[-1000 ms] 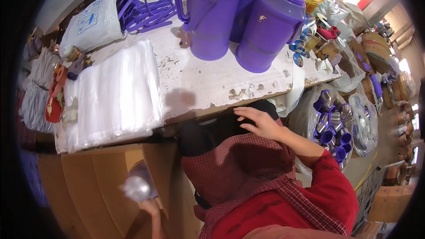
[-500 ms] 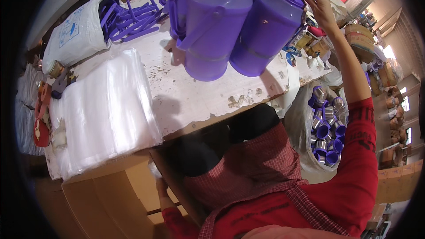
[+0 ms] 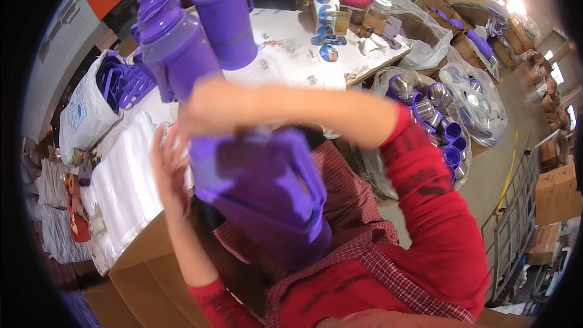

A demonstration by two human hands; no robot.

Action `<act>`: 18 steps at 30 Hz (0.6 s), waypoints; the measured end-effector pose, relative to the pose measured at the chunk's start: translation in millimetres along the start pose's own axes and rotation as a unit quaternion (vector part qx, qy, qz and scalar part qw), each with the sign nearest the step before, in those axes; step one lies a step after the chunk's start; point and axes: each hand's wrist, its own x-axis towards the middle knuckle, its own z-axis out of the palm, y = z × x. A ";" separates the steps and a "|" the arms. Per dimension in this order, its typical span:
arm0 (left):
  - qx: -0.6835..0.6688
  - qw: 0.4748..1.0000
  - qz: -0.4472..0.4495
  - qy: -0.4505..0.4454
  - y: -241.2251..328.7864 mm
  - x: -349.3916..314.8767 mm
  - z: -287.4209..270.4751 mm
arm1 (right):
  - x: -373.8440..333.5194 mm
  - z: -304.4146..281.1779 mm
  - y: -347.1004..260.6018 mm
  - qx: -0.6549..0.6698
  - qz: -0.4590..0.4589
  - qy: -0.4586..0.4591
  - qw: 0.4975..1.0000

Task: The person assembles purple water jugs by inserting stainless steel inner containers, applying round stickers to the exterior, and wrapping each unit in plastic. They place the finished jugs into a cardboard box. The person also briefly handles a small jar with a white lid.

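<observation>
A purple thermos jug (image 3: 261,188) is tilted over my lap, its base toward my body and its top toward the table's edge. My right hand (image 3: 209,106), smeared by motion, closes over the jug's top end and hides the lid. My left hand (image 3: 170,167) is beside that end with fingers apart; whether it touches the jug I cannot tell. On the table, a purple jug (image 3: 176,51) stands just past my hands. Another purple jug (image 3: 228,21) stands farther back.
White plastic bags (image 3: 124,173) lie stacked at the table's left edge, near a sack of purple handles (image 3: 124,79). Purple-rimmed metal cups (image 3: 449,130) fill a clear bag at right. A roll of round stickers (image 3: 326,18) stands on the table (image 3: 285,36). A cardboard box (image 3: 143,267) is below left.
A jug has come off the table into my lap, with my right hand moving left and nearer. My left hand has risen from below the table to the jug's top. The view has shifted.
</observation>
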 end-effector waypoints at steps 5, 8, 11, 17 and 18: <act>0.159 0.981 -0.108 -0.019 -92.7 32.4 26.9 | -64.1 92.6 94.4 0.331 -0.039 0.103 0.937; 0.202 0.972 -0.100 0.069 -104.7 21.5 -9.1 | -132.0 96.1 216.5 0.236 0.181 0.252 0.921; 0.382 0.878 -0.271 0.096 -72.7 34.2 -7.0 | -199.2 111.6 310.6 0.047 0.350 0.209 0.912; 0.452 0.854 0.130 -0.225 -79.2 127.4 178.4 | -222.2 158.6 395.7 -0.129 0.341 0.172 0.915; 0.544 0.742 0.168 -0.354 -111.3 144.8 214.7 | -221.2 161.9 400.3 -0.143 0.347 0.148 0.915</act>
